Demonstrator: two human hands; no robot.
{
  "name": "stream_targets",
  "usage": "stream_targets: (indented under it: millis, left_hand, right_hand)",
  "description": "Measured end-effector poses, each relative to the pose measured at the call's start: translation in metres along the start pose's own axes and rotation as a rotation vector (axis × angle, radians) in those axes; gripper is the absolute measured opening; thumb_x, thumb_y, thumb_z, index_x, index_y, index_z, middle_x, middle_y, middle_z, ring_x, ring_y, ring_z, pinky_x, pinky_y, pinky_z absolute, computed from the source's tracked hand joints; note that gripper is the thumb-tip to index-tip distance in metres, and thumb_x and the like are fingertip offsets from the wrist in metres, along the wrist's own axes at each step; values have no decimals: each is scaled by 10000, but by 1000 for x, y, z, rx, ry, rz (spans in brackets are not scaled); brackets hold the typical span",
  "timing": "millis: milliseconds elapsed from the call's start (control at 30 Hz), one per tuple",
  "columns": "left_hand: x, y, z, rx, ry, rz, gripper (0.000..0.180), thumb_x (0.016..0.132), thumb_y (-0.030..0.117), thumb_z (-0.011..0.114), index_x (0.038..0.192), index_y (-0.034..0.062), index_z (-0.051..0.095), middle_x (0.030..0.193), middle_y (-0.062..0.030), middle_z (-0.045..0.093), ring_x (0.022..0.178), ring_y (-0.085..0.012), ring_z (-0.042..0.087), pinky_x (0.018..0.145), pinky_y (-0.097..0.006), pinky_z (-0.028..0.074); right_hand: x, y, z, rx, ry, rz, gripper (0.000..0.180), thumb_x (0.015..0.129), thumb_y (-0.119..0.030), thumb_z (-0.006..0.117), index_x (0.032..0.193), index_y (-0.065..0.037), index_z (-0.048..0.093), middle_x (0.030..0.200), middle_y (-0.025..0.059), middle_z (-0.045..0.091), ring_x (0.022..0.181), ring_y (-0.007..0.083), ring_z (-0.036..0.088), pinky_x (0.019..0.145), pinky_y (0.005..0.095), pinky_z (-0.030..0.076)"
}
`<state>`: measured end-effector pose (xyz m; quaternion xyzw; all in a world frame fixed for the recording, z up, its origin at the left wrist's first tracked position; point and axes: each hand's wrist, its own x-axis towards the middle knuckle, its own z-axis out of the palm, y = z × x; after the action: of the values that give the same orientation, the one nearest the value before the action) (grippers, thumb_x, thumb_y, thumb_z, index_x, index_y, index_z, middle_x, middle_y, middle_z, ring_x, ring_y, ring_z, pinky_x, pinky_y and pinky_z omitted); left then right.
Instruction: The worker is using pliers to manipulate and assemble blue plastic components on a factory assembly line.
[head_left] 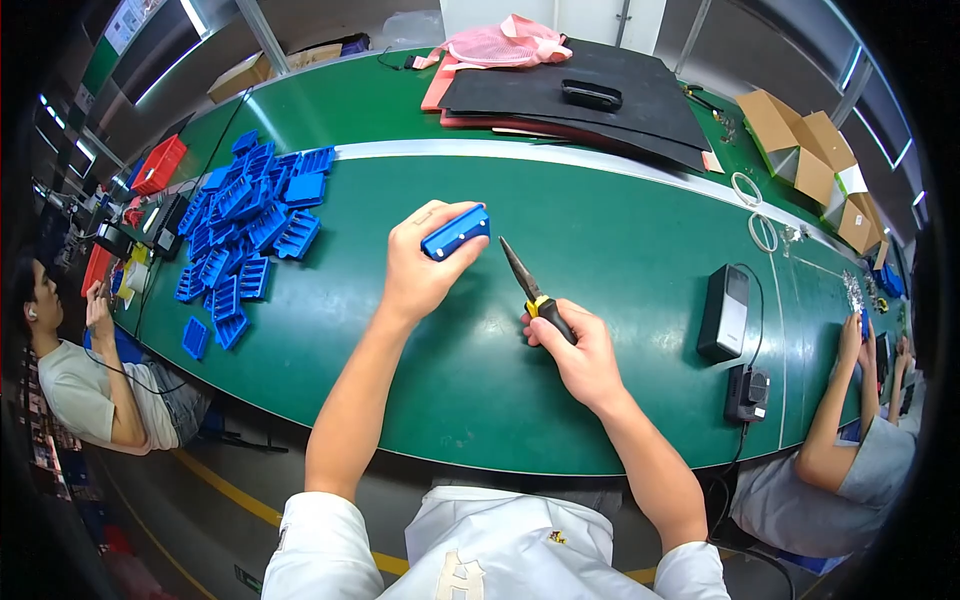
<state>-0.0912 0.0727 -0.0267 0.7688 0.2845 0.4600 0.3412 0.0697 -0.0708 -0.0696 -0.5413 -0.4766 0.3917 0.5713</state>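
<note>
My left hand point(425, 258) grips a blue plastic part point(456, 232) with small pale dots along its near side, held above the green table. In my right hand point(580, 350) is a pair of needle-nose pliers point(522, 272) with black and yellow handles. Their dark tip points up and left and ends just beside the blue part, apparently without touching it. The plier jaws look closed. To the left lies a heap of blue slotted plastic parts point(238, 210), one of them a little apart at its near end.
A black and white device point(724, 312) and a black adapter point(746, 393) stand on the green table point(480, 400) at right. Black sheets point(590, 100) and a pink bag point(510, 42) lie beyond the metal strip. Co-workers sit at both sides. Cardboard boxes point(800, 140) stand far right.
</note>
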Motion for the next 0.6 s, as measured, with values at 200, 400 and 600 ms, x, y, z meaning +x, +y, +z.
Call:
stream_targets:
  millis: [200,400,600]
  left_hand:
    - [-1,-5,5,-57,47,27,325,745,5,710,1061,7,631,964,-88,661,906,-170,639,818,-279,497]
    - [-6,-5,9,-149,73,-52,311,736,-11,710,1038,14,642,947,-89,662,870,-156,644,785,-267,505]
    - [-5,-2,10,-87,29,-4,312,729,4,729,1032,19,654,933,-79,663,855,-155,643,769,-266,509]
  right_hand:
    - [-1,-9,1,1,-23,-22,184,867,-129,618,770,26,610,732,50,567,644,109,495,580,275,384]
    - [-2,-10,4,-6,-26,-47,170,860,-119,617,766,22,610,735,53,564,636,123,490,574,279,378]
    - [-2,-7,3,-63,-14,-56,181,856,-132,622,754,18,608,713,59,551,628,132,484,572,287,375]
